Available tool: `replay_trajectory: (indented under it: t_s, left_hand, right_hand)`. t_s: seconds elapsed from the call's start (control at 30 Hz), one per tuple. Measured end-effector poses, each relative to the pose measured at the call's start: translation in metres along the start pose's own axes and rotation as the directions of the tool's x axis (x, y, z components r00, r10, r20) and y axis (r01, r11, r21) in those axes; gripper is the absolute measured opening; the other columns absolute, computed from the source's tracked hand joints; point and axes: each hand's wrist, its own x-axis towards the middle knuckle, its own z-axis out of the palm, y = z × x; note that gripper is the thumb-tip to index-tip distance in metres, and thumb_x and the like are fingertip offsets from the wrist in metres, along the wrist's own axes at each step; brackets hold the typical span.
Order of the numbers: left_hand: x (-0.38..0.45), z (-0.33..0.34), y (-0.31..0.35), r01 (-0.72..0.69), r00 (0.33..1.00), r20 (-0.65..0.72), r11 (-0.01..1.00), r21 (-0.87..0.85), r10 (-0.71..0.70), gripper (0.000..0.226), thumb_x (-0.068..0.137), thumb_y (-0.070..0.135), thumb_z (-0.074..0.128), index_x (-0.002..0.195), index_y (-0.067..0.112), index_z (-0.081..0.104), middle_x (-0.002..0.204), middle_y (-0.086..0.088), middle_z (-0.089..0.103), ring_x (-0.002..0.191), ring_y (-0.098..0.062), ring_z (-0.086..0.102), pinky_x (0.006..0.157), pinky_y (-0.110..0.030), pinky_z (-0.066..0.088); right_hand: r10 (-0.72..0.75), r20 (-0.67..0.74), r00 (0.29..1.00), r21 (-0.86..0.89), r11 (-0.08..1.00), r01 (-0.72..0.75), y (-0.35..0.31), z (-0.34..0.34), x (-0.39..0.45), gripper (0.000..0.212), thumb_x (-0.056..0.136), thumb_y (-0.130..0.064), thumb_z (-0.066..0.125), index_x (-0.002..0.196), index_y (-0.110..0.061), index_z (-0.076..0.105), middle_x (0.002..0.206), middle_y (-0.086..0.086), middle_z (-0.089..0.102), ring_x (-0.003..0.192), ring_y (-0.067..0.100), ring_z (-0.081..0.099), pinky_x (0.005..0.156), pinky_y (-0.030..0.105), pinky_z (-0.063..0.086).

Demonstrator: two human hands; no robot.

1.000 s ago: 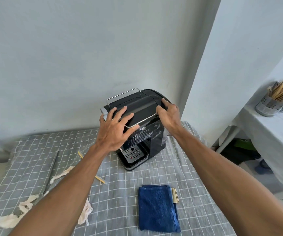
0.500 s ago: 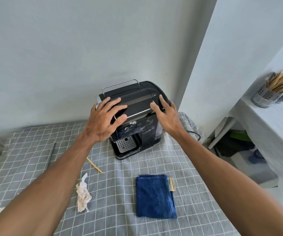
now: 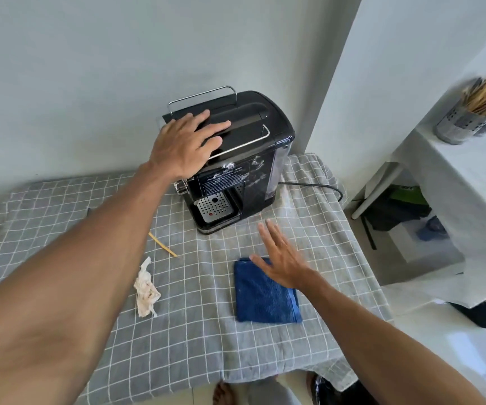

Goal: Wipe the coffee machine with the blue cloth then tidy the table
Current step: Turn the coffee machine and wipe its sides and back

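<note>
The bench [image 3: 195,340], covered in a grey checked sheet, is carrying everything the task needs. Nearest on it, the cloth [image 3: 266,296] is lying folded flat and blue, placed within easy reach in front of the machine.

The right hand [image 3: 279,258] is hovering over the far corner of the cloth, palm down, fingers spread and holding nothing. Whether it is touching the fabric cannot be told. Judging from its position, it is lining up to take the cloth for wiping, which has not yet begun.

To the left, a crumpled tissue [image 3: 146,287] and a thin stick [image 3: 162,244] are lying loose on the sheet, well apart from the cloth. These are probably items for the later tidying step.

Farther back, the machine [image 3: 235,162] is standing upright near the wall, drip tray facing the person. White smears are showing on its front panel, the likely target of the wipe. The left hand [image 3: 186,141] is resting flat on its top, fingers spread across the lid, gripping nothing. This is probably steadying the machine against sliding. Its cord [image 3: 317,187] is trailing off the right edge of the bench.
</note>
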Motion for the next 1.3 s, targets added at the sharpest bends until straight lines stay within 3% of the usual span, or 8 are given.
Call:
replay_trajectory:
  t_s: [0.17,0.33,0.7,0.77,0.9,0.97,1.17,1.3]
  left_hand:
    - [-0.002,0.003,0.002,0.025,0.999,-0.03,1.0,0.016,-0.024,0.047,0.104,0.057,0.022,0.15,0.06,0.031,0.169,0.009,0.021,0.154,-0.023,0.021,0.122,-0.051,0.012]
    - [0.0,0.005,0.001,0.035,0.998,-0.045,0.999,0.021,-0.034,0.047,0.104,0.055,0.021,0.149,0.062,0.03,0.168,0.009,0.022,0.153,-0.023,0.023,0.121,-0.052,0.014]
    - [0.0,0.003,-0.001,0.04,0.998,-0.04,0.999,0.027,-0.039,0.049,0.105,0.048,0.015,0.15,0.061,0.028,0.169,0.009,0.021,0.153,-0.023,0.021,0.121,-0.051,0.014]
    - [0.0,0.002,0.0,0.044,0.999,-0.029,0.998,0.034,-0.043,0.048,0.106,0.048,0.015,0.15,0.062,0.026,0.169,0.009,0.019,0.154,-0.023,0.02,0.122,-0.051,0.013]
    - [0.001,0.001,0.0,0.033,0.999,-0.009,0.998,0.048,-0.033,0.048,0.106,0.046,0.017,0.151,0.062,0.023,0.169,0.01,0.017,0.154,-0.022,0.018,0.122,-0.051,0.014]
    - [0.002,0.001,-0.001,0.028,1.0,0.0,0.998,0.051,-0.028,0.048,0.106,0.046,0.019,0.151,0.063,0.022,0.17,0.01,0.016,0.154,-0.022,0.018,0.122,-0.052,0.013]
    - [0.006,0.001,-0.003,0.028,0.999,0.029,0.998,0.058,-0.03,0.049,0.105,0.047,0.023,0.151,0.064,0.019,0.17,0.011,0.014,0.155,-0.023,0.015,0.123,-0.054,0.012]
    - [0.008,-0.001,-0.005,0.02,0.997,0.07,0.999,0.035,-0.022,0.049,0.104,0.051,0.03,0.15,0.064,0.02,0.17,0.011,0.014,0.154,-0.024,0.015,0.122,-0.055,0.012]
  right_hand:
    - [0.092,0.136,0.986,-0.16,0.985,-0.069,0.002,0.042,-0.026,0.079,0.105,-0.054,0.034,0.165,-0.017,-0.003,0.173,0.007,-0.007,0.159,0.03,-0.007,0.129,0.051,0.006]
    - [0.138,0.032,0.99,-0.277,0.953,-0.123,-0.009,0.033,-0.02,0.065,0.095,-0.043,0.049,0.152,-0.015,0.035,0.145,0.009,0.042,0.131,0.028,0.043,0.111,0.045,0.038]
    - [0.211,0.354,0.911,0.066,0.966,-0.249,-0.019,-0.028,0.009,0.023,0.088,-0.036,0.064,0.099,-0.018,0.073,0.094,0.0,0.062,0.088,0.023,0.066,0.072,0.032,0.055]
    - [0.163,0.258,0.952,0.193,0.957,-0.216,-0.029,-0.055,0.015,0.02,0.087,-0.024,0.059,0.069,-0.018,0.065,0.072,0.0,0.062,0.071,0.021,0.062,0.062,0.031,0.049]
    - [0.197,-0.053,0.979,0.369,0.915,-0.164,-0.053,-0.12,0.026,0.016,0.091,-0.012,0.052,0.083,-0.007,0.064,0.072,0.006,0.064,0.068,0.022,0.055,0.055,0.028,0.04]
    - [0.346,-0.216,0.913,0.527,0.828,-0.189,-0.066,-0.148,0.026,0.019,0.093,-0.014,0.048,0.079,-0.014,0.062,0.067,-0.001,0.059,0.06,0.017,0.054,0.05,0.027,0.038]
    - [0.808,-0.424,0.409,0.903,0.412,0.121,-0.097,-0.177,0.015,0.025,0.088,-0.019,0.044,0.063,-0.021,0.047,0.059,-0.009,0.045,0.057,0.013,0.04,0.053,0.033,0.035]
    - [0.74,-0.478,0.473,0.873,0.342,0.349,-0.126,-0.159,0.025,0.03,0.095,-0.009,0.043,0.077,-0.028,0.059,0.061,-0.012,0.051,0.052,0.005,0.044,0.048,0.026,0.041]
